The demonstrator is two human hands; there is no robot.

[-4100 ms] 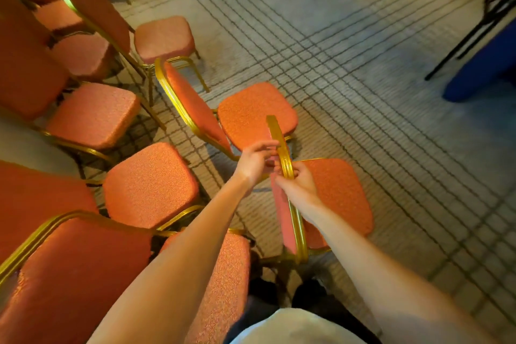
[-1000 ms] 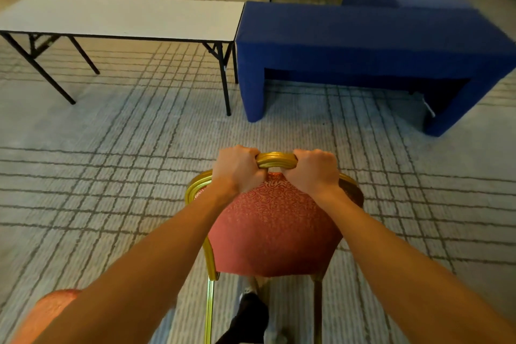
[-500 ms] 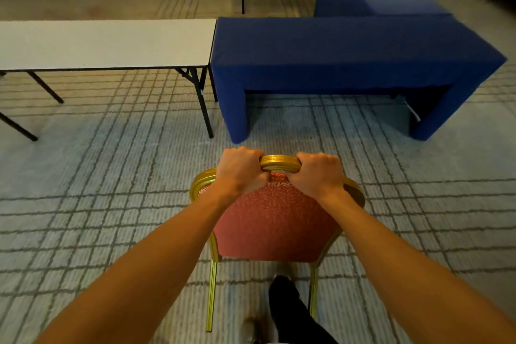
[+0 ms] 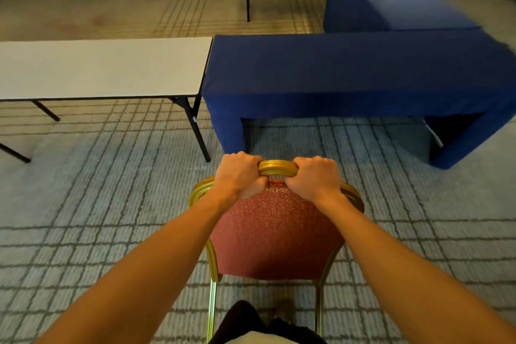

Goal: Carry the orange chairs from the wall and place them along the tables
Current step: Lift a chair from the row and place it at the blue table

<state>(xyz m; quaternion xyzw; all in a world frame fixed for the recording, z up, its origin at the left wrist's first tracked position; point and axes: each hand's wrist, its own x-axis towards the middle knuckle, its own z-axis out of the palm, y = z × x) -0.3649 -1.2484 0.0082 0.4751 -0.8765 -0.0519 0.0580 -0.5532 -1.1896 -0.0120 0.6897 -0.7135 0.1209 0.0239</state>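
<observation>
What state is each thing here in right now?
Chair: upright, back facing the person, held by its gold top rail.
Left hand: grip closed on the rail.
Right hand: grip closed on the rail.
White table: bare top, legs unfolded.
Blue table: draped in blue cloth.

Dim, warm indoor light, no visible source. Soft shadow under the blue-draped table and bare white table; dark gap at its rt end. No glare. Center sharp; wide-angle bend twd edges, carpet lines curve. Top rt corner blurry, dark.
</observation>
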